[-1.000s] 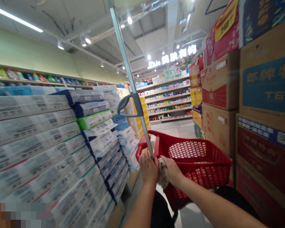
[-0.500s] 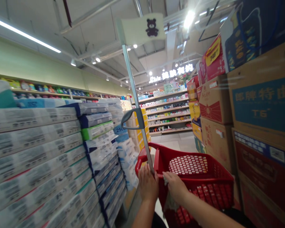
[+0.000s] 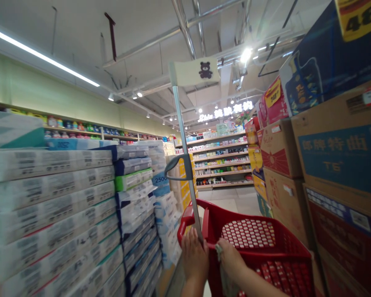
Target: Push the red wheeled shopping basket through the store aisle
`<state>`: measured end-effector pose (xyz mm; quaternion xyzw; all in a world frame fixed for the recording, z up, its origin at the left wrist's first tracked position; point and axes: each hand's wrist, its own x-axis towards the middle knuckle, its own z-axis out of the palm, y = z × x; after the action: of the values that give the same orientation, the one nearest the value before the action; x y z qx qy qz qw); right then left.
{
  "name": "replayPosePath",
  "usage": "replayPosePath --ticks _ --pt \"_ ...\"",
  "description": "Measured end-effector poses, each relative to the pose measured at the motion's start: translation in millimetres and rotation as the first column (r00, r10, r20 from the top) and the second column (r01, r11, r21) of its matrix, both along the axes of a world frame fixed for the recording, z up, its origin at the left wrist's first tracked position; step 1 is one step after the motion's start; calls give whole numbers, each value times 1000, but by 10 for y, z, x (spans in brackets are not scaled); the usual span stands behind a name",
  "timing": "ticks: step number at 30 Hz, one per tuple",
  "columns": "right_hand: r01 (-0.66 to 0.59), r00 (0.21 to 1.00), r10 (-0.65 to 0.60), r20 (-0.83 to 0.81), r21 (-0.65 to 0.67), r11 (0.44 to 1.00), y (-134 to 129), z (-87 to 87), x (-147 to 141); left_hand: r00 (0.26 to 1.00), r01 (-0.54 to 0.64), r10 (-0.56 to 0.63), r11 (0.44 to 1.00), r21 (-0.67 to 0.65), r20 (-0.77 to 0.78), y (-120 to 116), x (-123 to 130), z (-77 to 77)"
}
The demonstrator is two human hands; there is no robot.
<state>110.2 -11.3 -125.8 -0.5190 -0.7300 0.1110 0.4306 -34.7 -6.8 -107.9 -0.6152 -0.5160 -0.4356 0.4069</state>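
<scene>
A red shopping cart [image 3: 247, 251] with lattice sides is right in front of me. My left hand [image 3: 194, 253] lies over its near rim at the foot of a metal pole [image 3: 181, 119], fingers pointing forward and close together. The pole carries a grey handle [image 3: 187, 167] and a pale flag with a dark bear [image 3: 193, 73] on top. To the right, my right hand [image 3: 231, 260] is curled at the cart's rim around a pale, crumpled cloth [image 3: 227, 280] that hangs down against the red side.
Stacked white paper packs [image 3: 55, 198] rise close on the left. Cardboard boxes [image 3: 343, 144] are piled close on the right. Pale floor [image 3: 231, 204] runs ahead to product shelves [image 3: 222, 161].
The view has tilted upward, so the cart, pole, flag and both hands sit lower in the picture. Both hands keep their places at the cart's rim.
</scene>
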Motion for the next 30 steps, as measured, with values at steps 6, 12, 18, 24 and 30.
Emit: replayPosePath --ticks 6,12,18,24,30 --pt "-124 991 123 50 17 992 -127 139 -122 999 -34 34 999 -1 15 -28 30 14" --pt "-69 991 70 112 -9 998 -123 33 143 1000 -28 28 999 -16 -11 -76 32 51" --pt "69 987 -66 148 -19 997 -130 31 154 1000 -18 18 1000 -11 3 -51 81 68" --pt "-92 989 85 123 50 995 -85 -6 3 1000 -9 9 1000 -27 5 -44 99 113" --pt "4 995 -3 -96 8 1000 -60 9 41 1000 -9 9 997 -79 -5 -34 112 111"
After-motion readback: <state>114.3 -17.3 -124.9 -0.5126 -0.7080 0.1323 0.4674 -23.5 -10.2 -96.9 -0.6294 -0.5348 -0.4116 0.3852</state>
